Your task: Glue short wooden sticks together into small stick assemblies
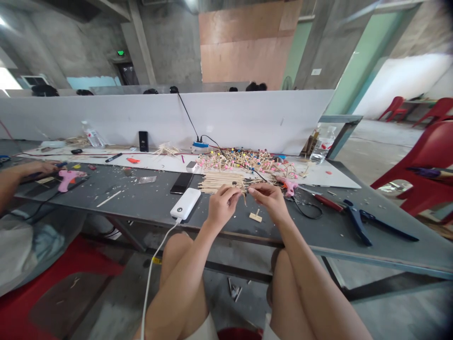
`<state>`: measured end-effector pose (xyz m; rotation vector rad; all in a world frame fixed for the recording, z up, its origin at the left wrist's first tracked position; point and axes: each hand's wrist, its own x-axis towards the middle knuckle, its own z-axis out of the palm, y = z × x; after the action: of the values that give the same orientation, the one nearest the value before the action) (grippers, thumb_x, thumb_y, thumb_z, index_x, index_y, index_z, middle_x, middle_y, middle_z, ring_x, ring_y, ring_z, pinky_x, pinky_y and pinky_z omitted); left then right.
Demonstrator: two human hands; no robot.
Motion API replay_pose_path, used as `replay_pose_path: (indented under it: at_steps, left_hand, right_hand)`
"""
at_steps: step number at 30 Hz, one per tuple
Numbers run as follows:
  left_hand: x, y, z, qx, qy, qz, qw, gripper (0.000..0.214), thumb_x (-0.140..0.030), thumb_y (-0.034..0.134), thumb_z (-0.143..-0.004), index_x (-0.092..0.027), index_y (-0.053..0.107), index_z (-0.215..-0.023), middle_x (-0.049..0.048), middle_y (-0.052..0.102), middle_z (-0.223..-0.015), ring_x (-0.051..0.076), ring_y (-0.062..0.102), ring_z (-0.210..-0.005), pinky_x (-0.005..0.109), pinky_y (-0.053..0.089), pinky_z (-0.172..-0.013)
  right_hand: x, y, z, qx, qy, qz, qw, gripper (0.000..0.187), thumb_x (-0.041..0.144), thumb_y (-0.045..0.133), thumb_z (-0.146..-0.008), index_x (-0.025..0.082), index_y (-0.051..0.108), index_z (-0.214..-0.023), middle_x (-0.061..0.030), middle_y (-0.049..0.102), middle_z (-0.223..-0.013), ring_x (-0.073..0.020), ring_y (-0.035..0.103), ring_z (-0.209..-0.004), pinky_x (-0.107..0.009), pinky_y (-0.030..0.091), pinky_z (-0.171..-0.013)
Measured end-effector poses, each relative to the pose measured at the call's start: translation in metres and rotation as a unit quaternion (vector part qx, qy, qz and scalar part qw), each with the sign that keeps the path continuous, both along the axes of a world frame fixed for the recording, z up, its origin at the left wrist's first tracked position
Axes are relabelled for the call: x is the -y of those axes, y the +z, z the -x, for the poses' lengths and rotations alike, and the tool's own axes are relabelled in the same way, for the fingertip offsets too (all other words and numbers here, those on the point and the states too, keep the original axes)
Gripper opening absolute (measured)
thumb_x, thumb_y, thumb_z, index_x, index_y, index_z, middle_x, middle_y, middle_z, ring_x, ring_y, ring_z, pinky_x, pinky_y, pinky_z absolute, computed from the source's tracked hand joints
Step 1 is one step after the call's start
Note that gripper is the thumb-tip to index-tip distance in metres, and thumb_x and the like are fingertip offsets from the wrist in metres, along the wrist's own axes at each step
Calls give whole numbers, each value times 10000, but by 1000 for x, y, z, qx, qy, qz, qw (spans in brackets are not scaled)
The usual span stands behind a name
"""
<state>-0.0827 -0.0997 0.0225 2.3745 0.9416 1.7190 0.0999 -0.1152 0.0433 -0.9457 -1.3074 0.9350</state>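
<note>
My left hand (222,204) and my right hand (269,199) are raised just above the near edge of a grey table (141,200), fingers pinched together around a thin wooden stick (244,192) held between them. Right behind my hands lies a flat bundle of wooden sticks (221,181). A small wooden piece (255,216) rests on the table below my right hand. Behind the bundle sits a heap of stick pieces with pink and coloured beads (244,161).
A white power bank (185,203) with a white cable and a black phone (181,182) lie left of my hands. A pink glue gun (288,185), red-handled tool (327,202) and blue pliers (361,220) lie right. Another person's arm (21,172) and second pink glue gun (69,178) are far left. Red chairs (424,174) stand right.
</note>
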Motion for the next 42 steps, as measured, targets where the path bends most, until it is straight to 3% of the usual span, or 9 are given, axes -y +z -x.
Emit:
replay_pose_path:
  at_steps: [4,10,23,35,39,42]
  left_hand:
    - [2,3,0,35,-37,25,998,227,-362,578,-984,-194,730,-961,76,704,-892,131,613,-688,242,483,-641]
    - [2,5,0,76,-116,80,987,203,-357,636,-951,-178,730,-943,58,682,-852,116,615,-667,214,474,-586]
    - [-1,2,0,89,-116,98,984,236,-402,637,-945,-190,739,-961,54,672,-852,114,599,-642,231,500,-589]
    - [-1,3,2,61,-57,19,996,225,-343,570,-987,-204,745,-1016,73,669,-882,141,618,-722,251,509,-635]
    - [1,5,2,87,-87,61,991,254,-384,566,-986,-199,740,-994,74,668,-919,119,625,-667,235,520,-595]
    - [1,5,1,107,-141,102,979,263,-402,571,-981,-190,726,-988,74,659,-950,102,628,-624,214,508,-538]
  right_hand:
    - [-1,1,-1,-44,32,36,998,377,533,816,-703,184,735,-817,22,510,-576,-101,400,-504,-253,279,-468]
    - [-1,1,-4,-78,84,54,992,368,490,853,-665,181,741,-832,31,514,-592,-77,364,-504,-234,218,-464]
    - [-1,1,-7,-61,77,42,994,350,455,865,-661,190,740,-852,21,550,-651,-85,349,-534,-248,228,-484]
    - [3,5,-1,-15,60,19,998,395,493,859,-663,178,755,-877,16,548,-626,-92,383,-530,-250,260,-483]
    - [2,4,-3,-28,32,17,999,410,583,761,-758,183,740,-844,7,535,-608,-105,411,-527,-252,275,-473]
    - [-1,2,-5,-33,3,22,999,420,583,784,-727,182,732,-840,4,551,-622,-105,416,-525,-252,288,-470]
